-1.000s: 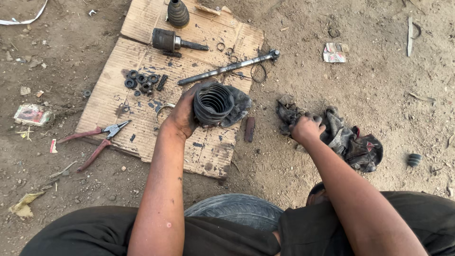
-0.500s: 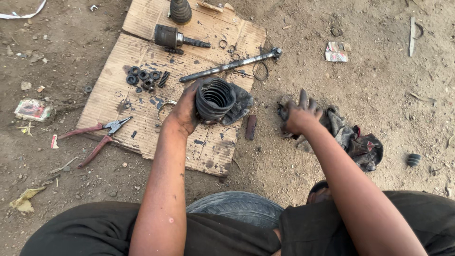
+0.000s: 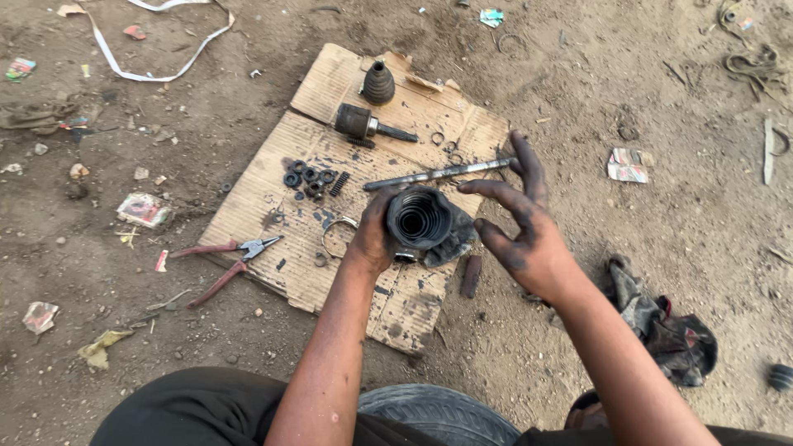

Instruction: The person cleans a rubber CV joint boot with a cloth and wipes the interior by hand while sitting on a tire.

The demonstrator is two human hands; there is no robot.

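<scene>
Rubber boot [image 3: 420, 221] upright, open mouth facing camera.

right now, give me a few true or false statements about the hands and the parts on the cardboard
1. The left hand grips a black ribbed rubber boot. True.
2. The right hand is closed around the metal shaft. False: its fingers are spread and it holds nothing, next to the boot.
3. The red-handled pliers lie at the left edge of the cardboard. True.
4. The dark rag lies on the cardboard. False: it lies on the dirt at the right.
5. A small cone-shaped boot stands at the far end of the cardboard. True.
</scene>
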